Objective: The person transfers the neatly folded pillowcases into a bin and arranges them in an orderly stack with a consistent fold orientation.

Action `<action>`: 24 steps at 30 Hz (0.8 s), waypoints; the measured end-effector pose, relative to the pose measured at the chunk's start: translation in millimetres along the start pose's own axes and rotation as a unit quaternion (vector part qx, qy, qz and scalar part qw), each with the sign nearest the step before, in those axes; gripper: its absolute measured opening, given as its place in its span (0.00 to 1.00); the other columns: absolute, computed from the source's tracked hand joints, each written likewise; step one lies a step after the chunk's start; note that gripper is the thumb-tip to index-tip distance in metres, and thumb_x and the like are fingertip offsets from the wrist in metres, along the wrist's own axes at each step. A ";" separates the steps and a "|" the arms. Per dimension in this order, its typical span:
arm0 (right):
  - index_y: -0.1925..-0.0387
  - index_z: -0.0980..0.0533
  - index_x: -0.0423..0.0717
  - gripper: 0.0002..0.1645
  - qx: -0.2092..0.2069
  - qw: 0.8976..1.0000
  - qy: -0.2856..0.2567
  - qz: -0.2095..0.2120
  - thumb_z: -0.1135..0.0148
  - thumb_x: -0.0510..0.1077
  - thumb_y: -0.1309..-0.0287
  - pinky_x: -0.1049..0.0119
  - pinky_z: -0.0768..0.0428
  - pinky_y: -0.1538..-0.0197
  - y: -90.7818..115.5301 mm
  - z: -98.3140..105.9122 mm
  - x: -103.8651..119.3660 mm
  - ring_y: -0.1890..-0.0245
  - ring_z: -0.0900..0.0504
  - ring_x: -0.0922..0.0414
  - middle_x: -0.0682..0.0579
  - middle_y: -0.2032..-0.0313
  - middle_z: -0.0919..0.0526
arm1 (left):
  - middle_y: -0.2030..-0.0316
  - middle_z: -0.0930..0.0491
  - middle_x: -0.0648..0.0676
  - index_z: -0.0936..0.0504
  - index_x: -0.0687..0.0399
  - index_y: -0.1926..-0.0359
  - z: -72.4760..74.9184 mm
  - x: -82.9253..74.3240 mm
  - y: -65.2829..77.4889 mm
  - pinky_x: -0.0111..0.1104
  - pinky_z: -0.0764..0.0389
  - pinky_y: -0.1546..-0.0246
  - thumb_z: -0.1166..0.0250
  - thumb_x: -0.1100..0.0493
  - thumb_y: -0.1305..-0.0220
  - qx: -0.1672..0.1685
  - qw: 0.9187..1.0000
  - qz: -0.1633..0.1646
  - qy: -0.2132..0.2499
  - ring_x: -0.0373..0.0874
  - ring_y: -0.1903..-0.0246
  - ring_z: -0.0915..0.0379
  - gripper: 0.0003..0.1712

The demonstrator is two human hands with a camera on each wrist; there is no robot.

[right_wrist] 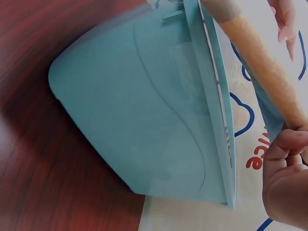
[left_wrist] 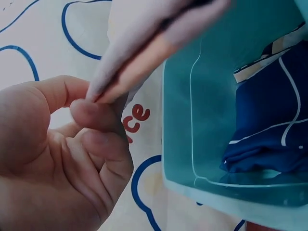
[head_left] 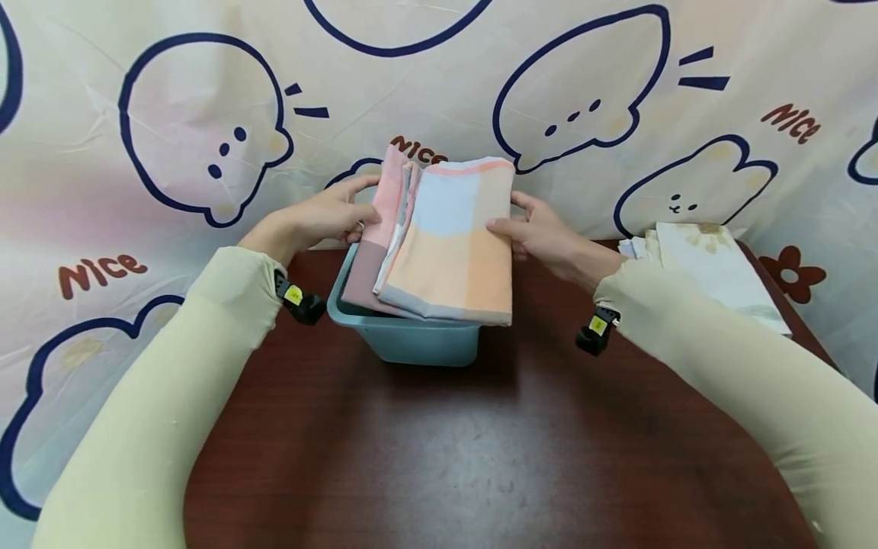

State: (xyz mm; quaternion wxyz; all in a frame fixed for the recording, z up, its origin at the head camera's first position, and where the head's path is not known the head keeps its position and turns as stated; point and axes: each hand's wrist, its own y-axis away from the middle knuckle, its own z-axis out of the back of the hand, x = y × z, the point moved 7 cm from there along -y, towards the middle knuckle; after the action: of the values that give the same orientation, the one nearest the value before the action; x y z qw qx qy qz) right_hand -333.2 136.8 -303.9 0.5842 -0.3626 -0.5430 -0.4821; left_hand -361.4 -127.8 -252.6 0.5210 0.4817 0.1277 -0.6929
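Note:
A folded pastel checked cloth (head_left: 453,244), in pink, blue, peach and grey, is held above a blue-green plastic bin (head_left: 425,343). My left hand (head_left: 325,212) pinches its left edge between thumb and fingers. At the opposite edge, my right hand (head_left: 549,235) grips the folded layers, thumb on the near face. The left wrist view shows the cloth's edge at the left fingertips and a folded navy cloth (left_wrist: 269,115) with white lines inside the bin. In the head view, the checked cloth hides most of the bin's opening.
Folded white cloths (head_left: 720,267) with a flower print lie at the table's right back corner. The dark reddish-brown table (head_left: 439,465) stretches out in front of the bin. Behind it hangs a printed backdrop (head_left: 411,99) with cartoon outlines.

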 end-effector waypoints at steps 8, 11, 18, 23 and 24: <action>0.24 0.42 0.52 0.35 -0.002 1.000 -0.017 -0.007 0.43 0.45 0.27 0.69 0.34 0.74 -11.3 -13.3 6.0 0.84 0.38 0.59 0.57 0.83 0.31 | 0.86 0.36 0.45 0.57 0.42 0.19 12.6 -1.2 3.4 0.30 0.36 0.79 0.52 0.60 0.25 -0.010 1.000 0.007 -0.025 0.37 0.85 0.40 0.40; 0.24 0.42 0.53 0.33 -0.001 1.000 -0.028 -0.011 0.45 0.45 0.26 0.69 0.35 0.74 -15.6 -17.0 5.9 0.85 0.39 0.60 0.57 0.79 0.25 | 0.87 0.36 0.44 0.57 0.43 0.19 16.4 0.4 0.9 0.30 0.36 0.80 0.52 0.59 0.25 -0.019 0.999 0.009 -0.032 0.37 0.86 0.40 0.40; 0.23 0.44 0.55 0.36 0.004 0.999 -0.033 -0.008 0.45 0.44 0.26 0.69 0.36 0.76 -24.2 -26.3 5.0 0.86 0.38 0.61 0.57 0.84 0.30 | 0.89 0.36 0.43 0.54 0.42 0.19 22.1 3.7 -1.1 0.30 0.37 0.80 0.51 0.58 0.27 -0.051 0.996 0.019 -0.068 0.37 0.87 0.40 0.40; 0.22 0.46 0.52 0.37 0.007 1.000 -0.017 -0.021 0.45 0.44 0.26 0.69 0.35 0.75 -28.7 -29.9 4.7 0.84 0.36 0.60 0.57 0.81 0.28 | 0.89 0.36 0.43 0.55 0.39 0.18 23.4 4.7 -3.7 0.30 0.36 0.80 0.51 0.58 0.28 -0.057 0.994 0.028 -0.094 0.37 0.87 0.40 0.41; 0.23 0.47 0.52 0.37 0.008 1.000 -0.015 -0.023 0.45 0.44 0.26 0.69 0.34 0.74 -29.7 -30.5 5.0 0.83 0.36 0.60 0.57 0.81 0.27 | 0.89 0.36 0.43 0.55 0.39 0.18 24.0 4.6 -4.2 0.30 0.37 0.80 0.51 0.58 0.28 -0.057 0.993 0.030 -0.096 0.37 0.87 0.40 0.41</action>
State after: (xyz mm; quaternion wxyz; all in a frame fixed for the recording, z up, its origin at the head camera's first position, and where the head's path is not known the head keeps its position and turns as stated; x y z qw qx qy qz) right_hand -353.2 98.9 -306.4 0.5677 -0.3526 -0.5634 -0.4858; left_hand -377.7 -145.1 -245.6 0.5780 0.3864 0.1020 -0.7115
